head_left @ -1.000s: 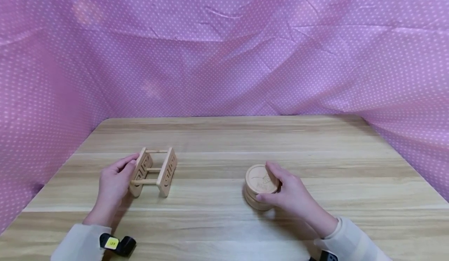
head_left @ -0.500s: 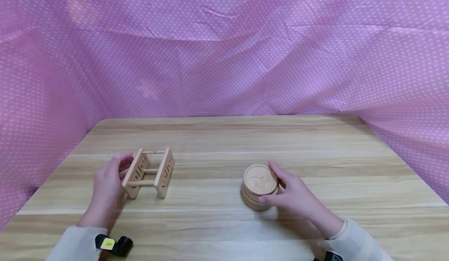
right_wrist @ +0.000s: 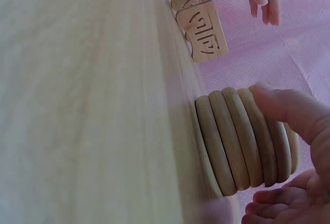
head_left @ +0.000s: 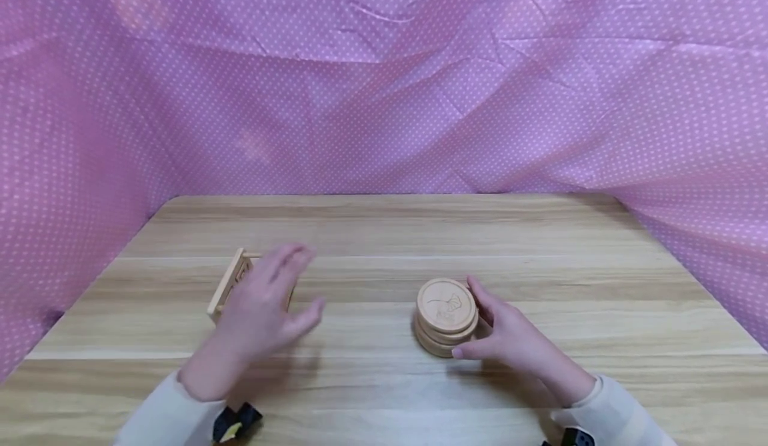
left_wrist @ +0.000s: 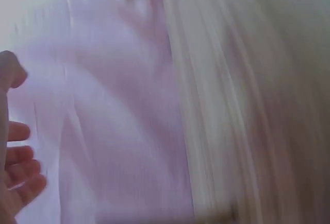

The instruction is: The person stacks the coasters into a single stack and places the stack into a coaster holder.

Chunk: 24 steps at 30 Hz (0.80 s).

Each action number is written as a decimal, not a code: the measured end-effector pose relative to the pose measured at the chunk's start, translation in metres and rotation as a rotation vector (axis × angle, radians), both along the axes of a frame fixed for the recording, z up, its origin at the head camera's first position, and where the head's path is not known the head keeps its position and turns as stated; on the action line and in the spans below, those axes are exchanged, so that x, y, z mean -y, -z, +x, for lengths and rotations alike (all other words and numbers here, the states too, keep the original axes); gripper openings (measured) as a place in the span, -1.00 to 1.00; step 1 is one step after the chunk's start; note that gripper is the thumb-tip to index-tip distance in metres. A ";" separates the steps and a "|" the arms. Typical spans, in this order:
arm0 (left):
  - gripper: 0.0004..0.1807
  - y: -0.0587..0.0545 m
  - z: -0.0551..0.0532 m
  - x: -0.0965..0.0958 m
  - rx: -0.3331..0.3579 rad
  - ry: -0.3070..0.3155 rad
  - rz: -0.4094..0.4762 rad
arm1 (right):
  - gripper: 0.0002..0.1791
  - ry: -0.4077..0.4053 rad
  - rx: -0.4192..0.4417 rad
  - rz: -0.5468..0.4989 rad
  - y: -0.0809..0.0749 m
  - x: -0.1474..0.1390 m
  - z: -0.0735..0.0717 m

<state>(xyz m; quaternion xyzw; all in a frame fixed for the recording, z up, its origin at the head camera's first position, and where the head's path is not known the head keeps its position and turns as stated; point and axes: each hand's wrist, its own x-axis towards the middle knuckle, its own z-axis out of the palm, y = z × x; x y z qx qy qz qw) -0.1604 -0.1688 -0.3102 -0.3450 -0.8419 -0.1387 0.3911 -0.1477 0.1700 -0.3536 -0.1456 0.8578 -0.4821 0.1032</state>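
Observation:
My left hand (head_left: 261, 313) is in the air in front of a wooden rack (head_left: 227, 287) in the head view, hiding most of it; its fingers are spread and hold nothing. Blurred in the left wrist view, its loose fingers (left_wrist: 20, 172) show at the left edge. A stack of several round wooden coasters (head_left: 445, 307) stands on the table, a leaf drawing on the top one. Beside it, on the right, is my right hand (head_left: 510, 339), thumb and fingers loosely spread around the stack's near side. The right wrist view shows the thumb (right_wrist: 289, 108) close against the upper coasters (right_wrist: 240, 141).
A wood-grain table (head_left: 372, 393) carries both things, the rack at left and the stack right of centre. Pink dotted cloth (head_left: 384, 99) hangs behind the table and along both sides. The rack's carved side panel (right_wrist: 202, 31) shows upright in the right wrist view.
My left hand has let go of the rack's left panel and swung rightward across its front. My right hand has loosened and drawn slightly right from the stack, which stays in place.

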 end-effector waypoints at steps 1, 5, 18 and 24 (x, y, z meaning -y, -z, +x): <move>-0.36 0.000 0.001 -0.009 0.049 0.035 -0.021 | 0.30 -0.004 0.011 -0.012 0.001 0.000 -0.001; -0.24 -0.001 0.007 -0.043 0.373 0.070 -0.107 | 0.31 -0.021 0.061 -0.093 0.007 -0.001 -0.004; -0.01 0.008 -0.002 -0.112 0.845 0.157 -0.128 | 0.33 0.004 -0.017 -0.043 0.017 0.001 -0.006; 0.05 0.014 -0.011 -0.125 0.928 0.135 -0.109 | 0.27 0.068 -0.091 0.077 0.019 0.002 -0.005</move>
